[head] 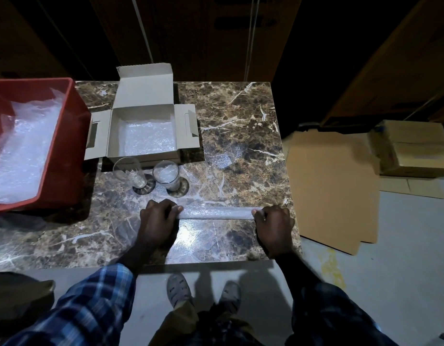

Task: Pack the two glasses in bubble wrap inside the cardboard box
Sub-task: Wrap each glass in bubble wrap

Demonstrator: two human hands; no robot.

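A rolled strip of bubble wrap [216, 213] lies across the marble table near its front edge. My left hand [158, 218] grips its left end and my right hand [273, 226] grips its right end, fingers curled over the roll. Behind it stand two clear glasses, one on the left [129, 173] and one on the right [167, 176], each with a bit of wrap inside. Just beyond them sits the open cardboard box [143, 156], flaps spread, its floor lined with bubble wrap.
A red crate [71, 136] holding loose bubble wrap overhangs the table's left side. The marble table [241, 121] ends at the right, where flattened cardboard [333, 193] and a closed carton [416, 151] lie on the floor. My feet show below the front edge.
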